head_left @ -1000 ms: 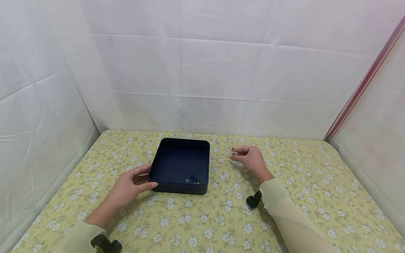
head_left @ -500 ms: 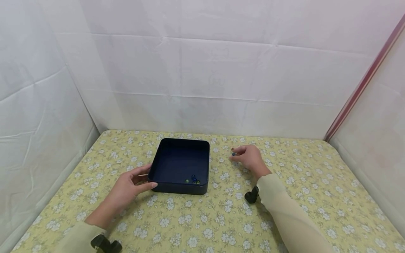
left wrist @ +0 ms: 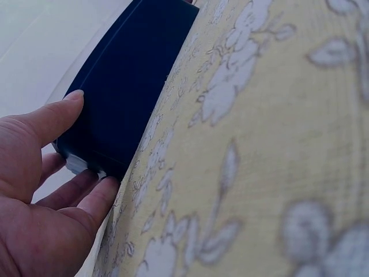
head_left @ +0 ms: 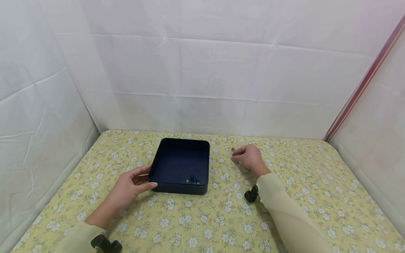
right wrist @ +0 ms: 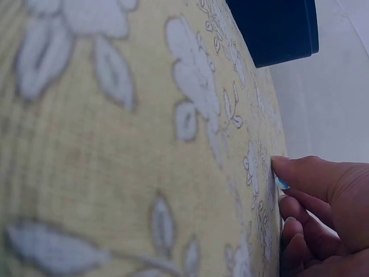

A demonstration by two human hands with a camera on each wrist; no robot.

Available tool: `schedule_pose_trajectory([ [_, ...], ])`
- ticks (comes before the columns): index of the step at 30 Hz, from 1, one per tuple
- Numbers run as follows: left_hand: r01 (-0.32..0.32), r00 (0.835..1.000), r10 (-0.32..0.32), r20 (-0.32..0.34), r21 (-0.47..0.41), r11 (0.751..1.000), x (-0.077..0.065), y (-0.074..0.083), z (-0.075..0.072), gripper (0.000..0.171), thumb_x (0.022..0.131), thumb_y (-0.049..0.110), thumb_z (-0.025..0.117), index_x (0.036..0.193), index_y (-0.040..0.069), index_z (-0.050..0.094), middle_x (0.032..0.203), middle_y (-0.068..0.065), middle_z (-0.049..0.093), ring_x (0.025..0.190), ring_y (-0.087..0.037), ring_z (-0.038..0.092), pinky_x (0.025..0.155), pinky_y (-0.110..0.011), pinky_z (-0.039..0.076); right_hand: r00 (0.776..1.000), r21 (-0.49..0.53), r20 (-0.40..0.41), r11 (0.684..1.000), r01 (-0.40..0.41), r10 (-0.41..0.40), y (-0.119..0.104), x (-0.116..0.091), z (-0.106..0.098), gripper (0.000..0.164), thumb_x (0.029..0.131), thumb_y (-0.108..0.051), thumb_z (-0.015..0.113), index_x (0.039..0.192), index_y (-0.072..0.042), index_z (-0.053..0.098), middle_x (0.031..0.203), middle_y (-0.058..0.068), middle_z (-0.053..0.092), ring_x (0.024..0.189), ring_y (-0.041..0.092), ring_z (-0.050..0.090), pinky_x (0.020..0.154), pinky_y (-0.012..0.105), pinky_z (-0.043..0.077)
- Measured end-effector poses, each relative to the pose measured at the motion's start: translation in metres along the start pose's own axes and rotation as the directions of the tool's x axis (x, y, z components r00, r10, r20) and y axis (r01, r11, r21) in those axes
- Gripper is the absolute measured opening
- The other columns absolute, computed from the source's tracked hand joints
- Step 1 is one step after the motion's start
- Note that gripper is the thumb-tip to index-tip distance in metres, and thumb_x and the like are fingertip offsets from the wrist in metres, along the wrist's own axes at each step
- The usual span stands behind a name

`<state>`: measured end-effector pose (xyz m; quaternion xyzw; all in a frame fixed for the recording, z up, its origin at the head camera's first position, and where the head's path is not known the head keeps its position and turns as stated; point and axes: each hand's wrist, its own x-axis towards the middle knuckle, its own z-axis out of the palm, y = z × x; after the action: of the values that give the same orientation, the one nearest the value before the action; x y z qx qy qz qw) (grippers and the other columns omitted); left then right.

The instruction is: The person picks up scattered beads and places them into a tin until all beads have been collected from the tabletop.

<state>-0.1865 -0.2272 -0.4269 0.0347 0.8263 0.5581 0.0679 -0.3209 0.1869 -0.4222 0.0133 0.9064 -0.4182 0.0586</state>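
Observation:
A dark navy square tray (head_left: 180,161) with low walls stands left of centre on the table. My left hand (head_left: 131,182) grips its near left corner, thumb on the front wall and fingers against the left side, as the left wrist view also shows. Several blue and green glass marbles (head_left: 194,180) lie inside, near the tray's front right corner. Right of the tray, my right hand (head_left: 250,157) pinches a blue marble (right wrist: 282,183) between thumb and forefinger, down at the tablecloth. An orange-brown marble (head_left: 232,149) lies just beyond those fingertips.
Yellow flowered cloth (head_left: 209,221) covers the table. White sheeting (head_left: 202,77) rises behind it and along both sides, with a red strip (head_left: 364,80) at the right rear corner. Each wrist wears a black camera mount (head_left: 252,194).
My right hand has shifted slightly and its thumb and forefinger have closed in on the blue marble. Inside the tray, a blue marble has rolled a little. The left hand keeps still.

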Motion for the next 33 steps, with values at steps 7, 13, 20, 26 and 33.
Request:
schedule_pose_trajectory([
  [7,-0.004,1.0,0.004,0.002,0.007,1.0,0.0005,0.0001,0.0009,0.078,0.091,0.038,0.08,0.158,0.019,0.044,0.156,-0.015,0.049,0.139,-0.037,0.053,0.094,-0.027,0.059,1.0,0.004,-0.002,1.0,-0.007,0.007,0.0012,-0.0004,-0.0011,0.023,0.091,-0.022,0.081,0.111,-0.011,0.079,0.126,0.013,0.07,0.108,0.029,0.068,0.089,0.043,0.061],
  [13,-0.002,1.0,0.002,0.002,0.003,1.0,0.0004,0.001,0.001,0.079,0.09,0.037,0.08,0.158,0.017,0.043,0.156,-0.016,0.049,0.138,-0.037,0.054,0.093,-0.025,0.059,1.0,0.006,0.001,1.0,-0.007,0.007,0.0011,0.0011,-0.0007,0.021,0.091,-0.021,0.081,0.109,-0.01,0.08,0.126,0.014,0.07,0.111,0.031,0.067,0.09,0.045,0.06],
  [20,-0.002,1.0,0.002,-0.001,0.014,1.0,0.0004,0.0021,-0.0005,0.079,0.09,0.039,0.08,0.158,0.018,0.044,0.155,-0.015,0.05,0.138,-0.037,0.054,0.094,-0.027,0.059,1.0,0.01,0.009,1.0,-0.009,0.009,0.0009,0.003,-0.0002,0.022,0.091,-0.021,0.08,0.11,-0.009,0.08,0.13,0.016,0.068,0.118,0.034,0.065,0.093,0.048,0.06],
  [26,-0.002,1.0,0.002,0.0,0.016,1.0,-0.0005,0.0013,-0.0011,0.079,0.09,0.038,0.08,0.157,0.019,0.044,0.155,-0.016,0.05,0.138,-0.038,0.054,0.093,-0.026,0.059,0.999,0.029,0.024,0.999,-0.022,0.021,-0.0001,0.0033,0.0007,0.022,0.092,-0.019,0.08,0.111,-0.008,0.08,0.134,0.017,0.066,0.126,0.037,0.061,0.099,0.05,0.057],
  [33,-0.001,1.0,0.001,0.003,0.014,1.0,-0.0006,0.0016,-0.0009,0.079,0.09,0.039,0.08,0.157,0.019,0.044,0.155,-0.015,0.05,0.138,-0.037,0.054,0.093,-0.026,0.06,0.999,0.034,0.025,0.999,-0.025,0.024,0.0011,0.0027,-0.001,0.023,0.091,-0.02,0.08,0.111,-0.009,0.08,0.133,0.017,0.066,0.124,0.037,0.062,0.098,0.051,0.057],
])
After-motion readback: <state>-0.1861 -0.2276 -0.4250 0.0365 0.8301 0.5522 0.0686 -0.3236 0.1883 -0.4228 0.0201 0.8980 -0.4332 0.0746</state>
